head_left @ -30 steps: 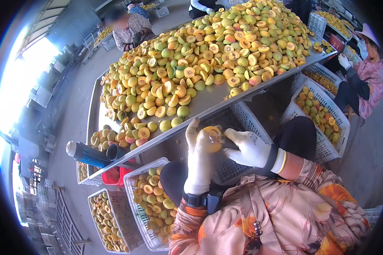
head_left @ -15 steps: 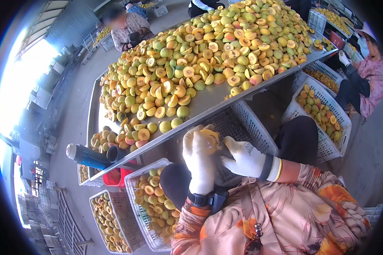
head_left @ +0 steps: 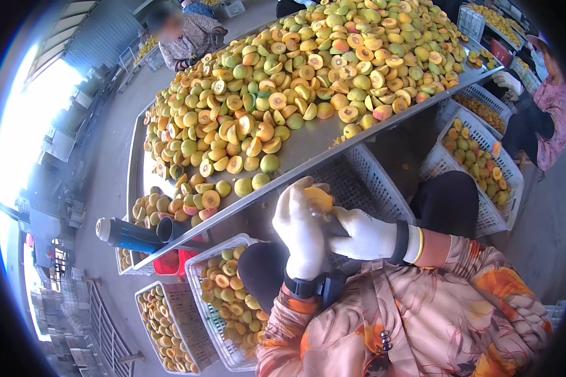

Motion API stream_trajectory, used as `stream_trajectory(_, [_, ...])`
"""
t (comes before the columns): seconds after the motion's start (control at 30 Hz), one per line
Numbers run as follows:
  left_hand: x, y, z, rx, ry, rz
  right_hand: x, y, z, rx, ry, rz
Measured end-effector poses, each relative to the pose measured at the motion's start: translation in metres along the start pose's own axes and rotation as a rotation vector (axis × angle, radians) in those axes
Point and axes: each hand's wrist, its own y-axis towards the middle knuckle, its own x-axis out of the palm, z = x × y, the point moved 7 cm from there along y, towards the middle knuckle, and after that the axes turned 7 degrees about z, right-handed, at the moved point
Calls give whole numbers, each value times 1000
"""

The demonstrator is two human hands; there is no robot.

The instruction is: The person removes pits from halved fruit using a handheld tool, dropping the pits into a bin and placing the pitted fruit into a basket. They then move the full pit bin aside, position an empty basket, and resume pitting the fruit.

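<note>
My left hand [head_left: 300,229], in a white glove, is closed around a yellow peach half [head_left: 319,200] in front of my lap. My right hand [head_left: 368,235], gloved too, is closed with its fingertips against the lower side of the fruit. Whatever it grips is hidden between the hands; I cannot make it out. Beyond both hands is a metal table [head_left: 305,147] heaped with halved peaches [head_left: 277,100], many with the cut face up. A perforated crate [head_left: 374,179] stands below the table edge, behind my hands.
Crates of peach halves [head_left: 223,295] stand at my left, another crate [head_left: 478,166] at my right. A blue thermos [head_left: 132,234] lies at the table's near left corner, above a red bucket [head_left: 165,264]. Co-workers sit across the table [head_left: 188,38] and at the right [head_left: 550,116].
The peach half has turned in my left hand, now showing a rounded yellow side. My right hand has moved slightly left and closer against it. The right co-worker's hand has lowered.
</note>
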Motion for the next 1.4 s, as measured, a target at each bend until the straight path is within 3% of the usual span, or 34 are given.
stream_trajectory(0.1, [7, 9, -4, 2, 5, -60, -4, 13, -5, -149, 186, -92])
stream_trajectory(0.2, [15, 20, -12, 67, -26, -114, -9, 6, 8, 649, 427, -414])
stream_trajectory(0.3, [27, 18, -9, 67, 22, -126, -11, -1, 9, 805, 721, -491])
stream_trajectory(0.4, [48, 12, -9, 0, -42, -224, -14, -9, 6, 892, 1112, -634])
stream_trajectory(0.53, [57, 17, -18, -230, -195, -168, -20, -14, 8, 803, 1442, -699])
stream_trajectory(0.57, [47, 25, -21, -208, -159, -86, -23, -15, 11, 807, 1354, -687])
stream_trajectory(0.6, [28, 36, -17, -7, -21, -43, -30, -18, 17, 807, 1267, -676])
stream_trajectory(0.67, [-13, 37, 8, 178, 155, 50, -42, -22, 39, 883, 991, -618])
stream_trajectory(0.7, [-31, 33, 24, 161, 196, 95, -45, -25, 69, 841, 512, -524])
stream_trajectory(0.77, [-60, 37, 22, 105, 109, 76, -44, -22, 94, 728, 158, -385])
stream_trajectory(0.8, [-61, 34, 22, 128, 210, 61, -37, -17, 99, 424, 82, -230])
stream_trajectory(0.9, [-33, 26, -1, 96, 247, -20, -34, 8, 46, 147, -31, -117])
stream_trajectory(0.97, [-12, 21, -21, 17, 199, -110, -31, 16, 37, 99, -179, -153])
stream_trajectory(1.03, [4, 15, -22, 25, 356, -99, -38, 17, 31, 113, -435, -213])
stream_trajectory(1.1, [-1, 15, -7, 138, 357, -54, -54, 14, 33, 151, -612, -348])
stream_trajectory(1.13, [-17, 17, 10, 257, 506, 5, -59, 2, 45, 27, -642, -270])
stream_trajectory(1.17, [-42, 20, 23, 373, 620, 75, -66, -5, 57, 62, -649, -312])
stream_trajectory(1.27, [-122, 27, 63, 339, 1026, 156, -80, -26, 89, 180, -672, -411])
stream_trajectory(1.3, [-170, 41, 56, 154, 1259, 84, -80, -29, 97, 251, -666, -458])
stream_trajectory(1.37, [-194, 41, 65, 352, 1849, 92, -76, -32, 108, 265, -618, -444])
stream_trajectory(1.4, [-191, 46, 66, 377, 1779, 98, -73, -28, 110, 297, -579, -458])
